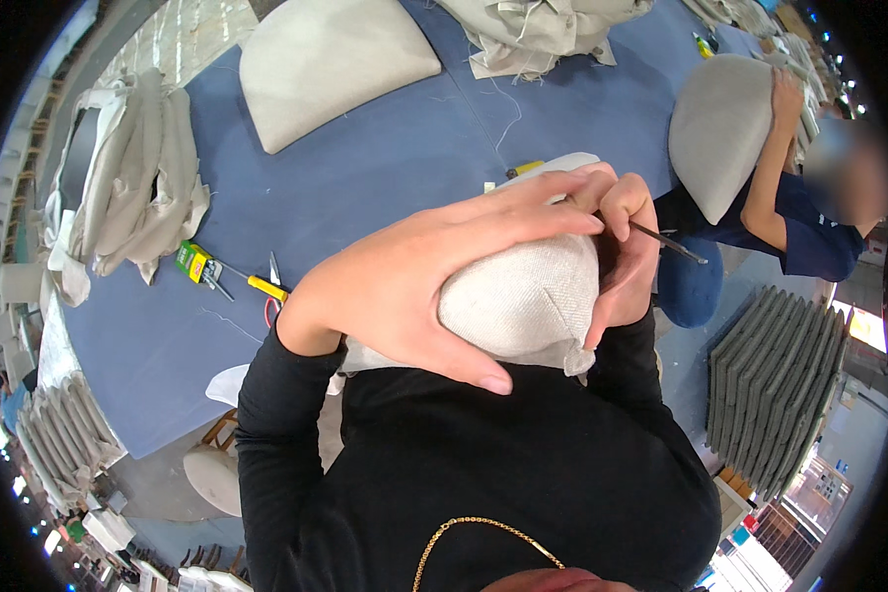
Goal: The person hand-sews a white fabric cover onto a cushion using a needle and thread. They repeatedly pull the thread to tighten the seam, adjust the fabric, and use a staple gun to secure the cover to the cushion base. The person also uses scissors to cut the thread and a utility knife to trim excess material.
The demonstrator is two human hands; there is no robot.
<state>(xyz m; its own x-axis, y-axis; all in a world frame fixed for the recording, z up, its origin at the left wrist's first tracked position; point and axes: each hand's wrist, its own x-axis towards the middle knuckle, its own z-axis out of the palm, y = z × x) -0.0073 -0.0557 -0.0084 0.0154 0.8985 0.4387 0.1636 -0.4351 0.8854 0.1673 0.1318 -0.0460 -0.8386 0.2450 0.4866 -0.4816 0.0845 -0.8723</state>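
Note:
Close to my chest, a beige fabric-covered cushion stands on edge, with a gathered corner facing me. My left hand is wrapped over it, thumb on the near side and fingers across the top. At the cushion's right end, my right hand has its fingers curled around a thin dark metal tool, whose flat tip sticks out to the right. The fingertips of both hands meet at the upper edge there. The rest of the tool is hidden by my fingers.
The blue table holds a finished-looking cushion, a fabric pile, another fabric heap, a yellow-handled screwdriver and a green-yellow packet. A co-worker at right holds a cushion. Grey pads are stacked nearby.

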